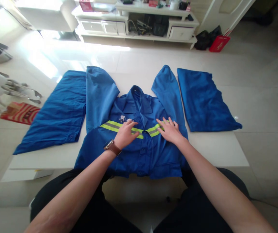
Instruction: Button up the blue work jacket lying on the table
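Note:
A blue work jacket (129,152) lies front up on the table, its collar away from me and both sleeves stretched toward the far edge. Yellow-green reflective stripes (111,126) cross its chest, with a white logo above the left one. My left hand (126,133) rests on the left part of the chest, fingers spread over the stripe. On the other side of the button placket, my right hand (169,130) lies on the right stripe with its fingers apart. Neither hand grips the cloth. The jacket's lower hem hangs at the near table edge.
Folded blue garments lie on both sides, one on the left (58,110) and one on the right (202,100), on the white table (216,145). A striped paper bag (20,112) is at the left. Beyond the floor stand a white cabinet (92,26) and a red bag (219,43).

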Motion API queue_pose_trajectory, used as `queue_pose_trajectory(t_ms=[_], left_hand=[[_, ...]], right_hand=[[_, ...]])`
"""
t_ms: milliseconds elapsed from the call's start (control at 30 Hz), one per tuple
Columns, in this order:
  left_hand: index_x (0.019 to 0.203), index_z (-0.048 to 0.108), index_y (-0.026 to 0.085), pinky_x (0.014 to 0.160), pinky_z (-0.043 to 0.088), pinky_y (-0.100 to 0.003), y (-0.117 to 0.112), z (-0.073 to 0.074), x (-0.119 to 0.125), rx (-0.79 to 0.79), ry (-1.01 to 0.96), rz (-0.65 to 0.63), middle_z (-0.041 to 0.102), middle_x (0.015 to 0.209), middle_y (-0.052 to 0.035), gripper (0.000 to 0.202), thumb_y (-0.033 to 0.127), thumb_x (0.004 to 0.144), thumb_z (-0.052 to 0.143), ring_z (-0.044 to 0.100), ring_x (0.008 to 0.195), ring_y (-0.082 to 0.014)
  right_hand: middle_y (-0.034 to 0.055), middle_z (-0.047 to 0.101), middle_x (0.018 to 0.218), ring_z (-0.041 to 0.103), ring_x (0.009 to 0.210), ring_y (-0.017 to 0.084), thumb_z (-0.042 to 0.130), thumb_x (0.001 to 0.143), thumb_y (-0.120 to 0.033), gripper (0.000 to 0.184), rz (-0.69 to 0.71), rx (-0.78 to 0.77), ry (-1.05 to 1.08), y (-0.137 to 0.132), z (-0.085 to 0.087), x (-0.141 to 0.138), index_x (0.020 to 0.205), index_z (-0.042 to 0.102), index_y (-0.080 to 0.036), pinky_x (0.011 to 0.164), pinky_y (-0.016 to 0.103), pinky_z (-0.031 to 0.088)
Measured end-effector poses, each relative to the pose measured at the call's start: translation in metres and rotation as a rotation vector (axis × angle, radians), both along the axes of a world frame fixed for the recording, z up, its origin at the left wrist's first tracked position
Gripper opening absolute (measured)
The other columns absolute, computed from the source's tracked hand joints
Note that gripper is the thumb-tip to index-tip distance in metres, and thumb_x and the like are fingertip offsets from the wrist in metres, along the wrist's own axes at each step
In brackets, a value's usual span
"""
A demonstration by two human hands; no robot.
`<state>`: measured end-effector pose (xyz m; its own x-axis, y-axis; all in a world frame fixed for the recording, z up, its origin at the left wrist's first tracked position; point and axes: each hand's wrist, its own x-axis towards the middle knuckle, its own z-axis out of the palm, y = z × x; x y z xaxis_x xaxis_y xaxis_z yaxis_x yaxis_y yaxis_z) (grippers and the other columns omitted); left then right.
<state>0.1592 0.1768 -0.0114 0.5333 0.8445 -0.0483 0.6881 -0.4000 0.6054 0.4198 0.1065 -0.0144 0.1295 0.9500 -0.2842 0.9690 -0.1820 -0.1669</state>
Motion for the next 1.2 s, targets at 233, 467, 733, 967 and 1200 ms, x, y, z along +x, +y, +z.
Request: queue_pose_trajectory(t_ms=[233,467,733,967,1200], left_hand=[[0.164,0.023,0.042,0.121,0.003,-0.079,-0.009,-0.036,-0.009,-0.056,0.332,-0.221,0.013,0.175,0.0023,0.07,0.059,0.1,0.046,0.002,0.162,-0.0362],[0.164,0.026,0.038,0.124,0.004,-0.073,0.002,-0.035,-0.007,-0.02,0.283,-0.162,0.018,0.175,-0.0016,0.068,0.057,0.101,0.044,0.003,0.162,-0.0344],[0.159,0.039,0.039,0.122,0.01,-0.077,-0.025,-0.005,-0.014,-0.167,0.258,-0.214,0.023,0.174,-0.0035,0.064,0.05,0.098,0.053,0.006,0.16,-0.0424],[0.159,0.04,0.04,0.119,0.009,-0.083,-0.028,0.008,-0.032,-0.204,0.254,-0.182,0.025,0.173,-0.0031,0.074,0.047,0.09,0.066,0.004,0.159,-0.0482],[0.157,0.037,0.048,0.104,0.017,-0.096,-0.024,0.006,-0.051,-0.402,0.308,-0.108,0.019,0.174,0.0041,0.081,0.041,0.085,0.071,-0.006,0.159,-0.0473]], right_hand=[[0.0032,0.0,0.176,-0.004,0.16,0.039,0.032,0.103,-0.066,0.07,-0.008,-0.063,-0.044,-0.003,-0.038,-0.002,0.166,0.017,-0.04,0.126,0.065,0.01],[0.0063,0.007,0.176,0.001,0.161,0.037,0.029,0.102,-0.071,0.07,-0.089,-0.001,-0.114,0.018,-0.044,-0.001,0.165,0.023,-0.041,0.125,0.063,0.014],[0.0181,0.057,0.137,0.051,0.13,0.037,0.04,0.102,-0.056,0.054,-0.123,0.062,-0.137,0.095,0.011,-0.025,0.134,0.062,-0.02,0.107,0.06,0.044],[0.0009,0.009,0.175,0.01,0.156,0.047,0.034,0.104,-0.06,0.057,0.13,0.064,0.002,0.178,-0.006,-0.122,0.159,0.036,-0.047,0.108,0.08,0.033],[0.0025,0.008,0.175,0.006,0.157,0.047,0.025,0.104,-0.063,0.062,0.013,0.058,-0.055,0.252,-0.04,-0.126,0.163,0.025,-0.044,0.111,0.086,0.015]])
